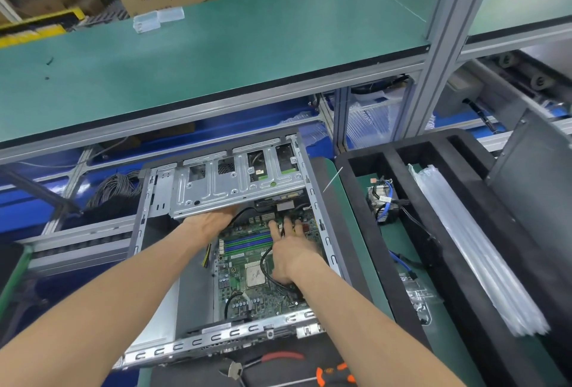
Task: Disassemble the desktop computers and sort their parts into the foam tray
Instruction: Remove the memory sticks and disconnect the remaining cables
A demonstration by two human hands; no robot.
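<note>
The open computer case [223,250] lies flat on the bench, directly under both hands. Inside it the green circuit board [253,275] is visible, with the square processor [255,275] just beside the right wrist. The right hand [289,253] rests on the board with its fingers straight and spread a little, the fingertips [274,228] touching the far part of the board; a black cable [266,266] runs beside the hand, and it is not clear if the thumb holds it. The left hand [210,221] reaches under the edge of the metal drive cage [235,182], which stands over the far end of the case. Its fingers are hidden below the cage, so one cannot tell if they grip it.

To the right of the right hand stands the black foam tray [390,169]. One of its compartments holds a cooler with blue cables [382,200], and a longer compartment further right holds clear plastic strips [476,262]. Near the person, below the arms, lie pliers with red handles [266,362] and a screwdriver with an orange and black handle [335,372]. Beyond the hands a green shelf [216,55] crosses above the case.
</note>
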